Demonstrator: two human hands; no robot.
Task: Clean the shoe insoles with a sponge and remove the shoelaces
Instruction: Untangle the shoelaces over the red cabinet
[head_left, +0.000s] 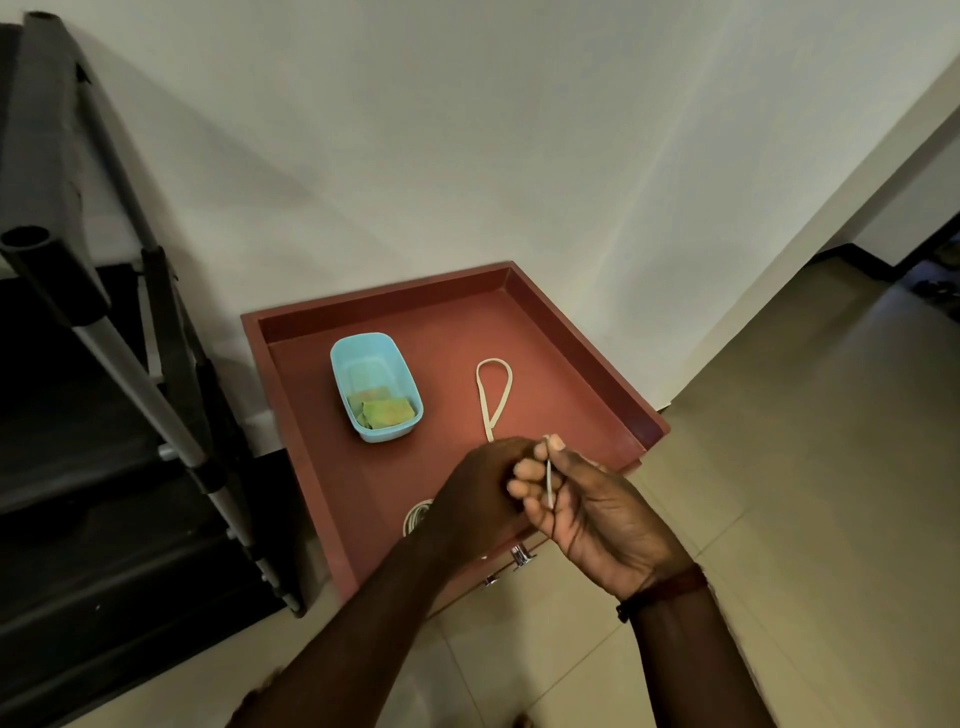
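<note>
The right hand (587, 512), a dark band (670, 584) on its wrist, is turned palm up with its fingers curled, pinching a stretch of the pale shoelace (493, 395) against the thumb. The left hand (475, 493) is touching it, back to the camera; the shoelace runs in under its knuckles, but whether its fingers grip it I cannot tell. The rest of the shoelace lies in a loop on the red tray (582, 343). A second coiled lace (418, 514) shows beside the left hand. A blue tub (363, 348) at the tray's left holds a green sponge (388, 411)
</note>
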